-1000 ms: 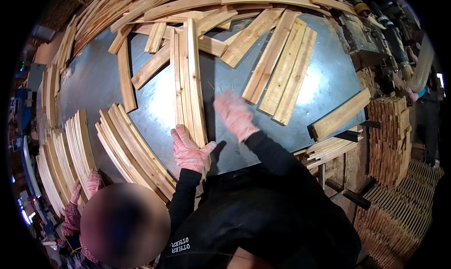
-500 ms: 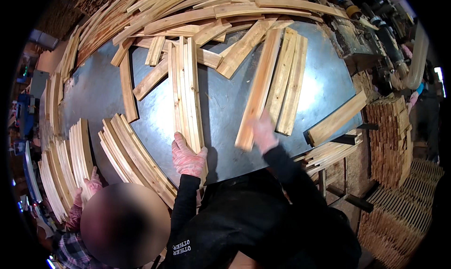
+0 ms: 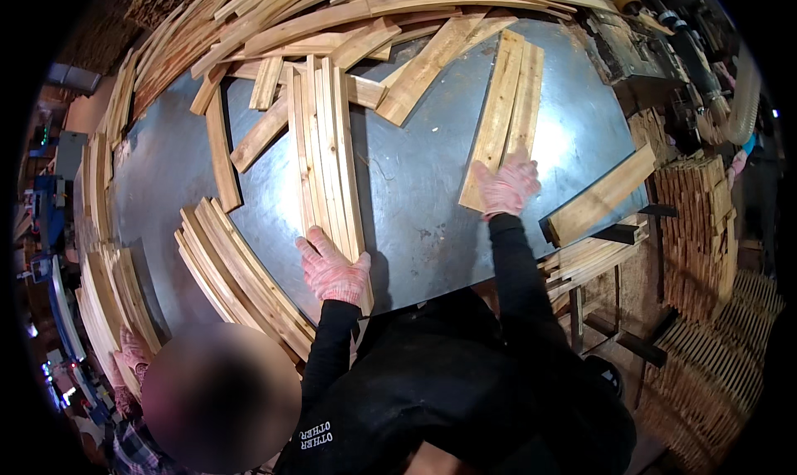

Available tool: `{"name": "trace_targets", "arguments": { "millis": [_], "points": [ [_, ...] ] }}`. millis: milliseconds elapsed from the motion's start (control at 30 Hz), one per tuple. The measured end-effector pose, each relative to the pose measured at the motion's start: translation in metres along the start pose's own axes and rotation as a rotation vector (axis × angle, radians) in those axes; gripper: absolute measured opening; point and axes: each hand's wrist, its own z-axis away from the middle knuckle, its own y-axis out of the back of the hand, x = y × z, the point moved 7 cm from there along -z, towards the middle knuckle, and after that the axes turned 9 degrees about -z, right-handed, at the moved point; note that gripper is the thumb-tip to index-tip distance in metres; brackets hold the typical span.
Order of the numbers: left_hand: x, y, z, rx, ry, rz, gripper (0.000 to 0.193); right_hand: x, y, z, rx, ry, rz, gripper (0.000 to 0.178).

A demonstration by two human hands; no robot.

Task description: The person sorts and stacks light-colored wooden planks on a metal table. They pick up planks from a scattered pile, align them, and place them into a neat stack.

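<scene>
My left hand (image 3: 332,267), in a pink-and-white knit glove, is closed around the near end of a bundle of long wooden boards (image 3: 323,160) standing on edge side by side. The bundle points away from me across the metal table. To the right, two pale boards (image 3: 496,102) lie flat, close together. My right hand (image 3: 507,184), gloved alike, rests over their near ends with its fingers spread. The fingertips lie on the wood, and the hand holds nothing lifted.
The metal table (image 3: 415,218) carries a loose heap of boards (image 3: 307,31) along its far side. A single board (image 3: 603,197) lies at the right edge. Curved-looking rows of boards (image 3: 241,267) stand at left, near a co-worker's gloved hands (image 3: 133,350). Stacked wood (image 3: 693,234) stands beyond the right edge.
The reddish board my right hand was at has left the right-hand group, and the left bundle looks thicker. My right hand has moved up and right onto the two flat boards.
</scene>
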Motion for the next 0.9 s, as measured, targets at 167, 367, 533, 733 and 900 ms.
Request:
{"name": "trace_targets", "arguments": {
  "millis": [167, 367, 533, 733, 900],
  "points": [
    [0.010, 0.006, -0.007, 0.004, 0.009, 0.016, 0.109, 0.059, -0.021, -0.009, -0.065, 0.055, -0.165, 0.100],
    [0.010, 0.012, -0.005, -0.028, 0.015, 0.046, 0.109, 0.061, -0.028, 0.018, 0.053, 0.182, -0.083, 0.090],
    [-0.001, 0.006, -0.005, -0.046, 0.018, 0.050, 0.112, 0.060, -0.018, 0.047, -0.155, 0.223, 0.053, 0.087],
    [-0.011, 0.009, 0.001, -0.039, -0.034, -0.016, 0.115, 0.104, -0.010, 0.035, 0.059, 0.270, -0.427, 0.071],
    [-0.015, -0.001, 0.000, -0.035, -0.013, 0.028, 0.118, 0.012, -0.002, 0.015, -0.073, 0.042, -0.116, 0.094]
  ]
}}
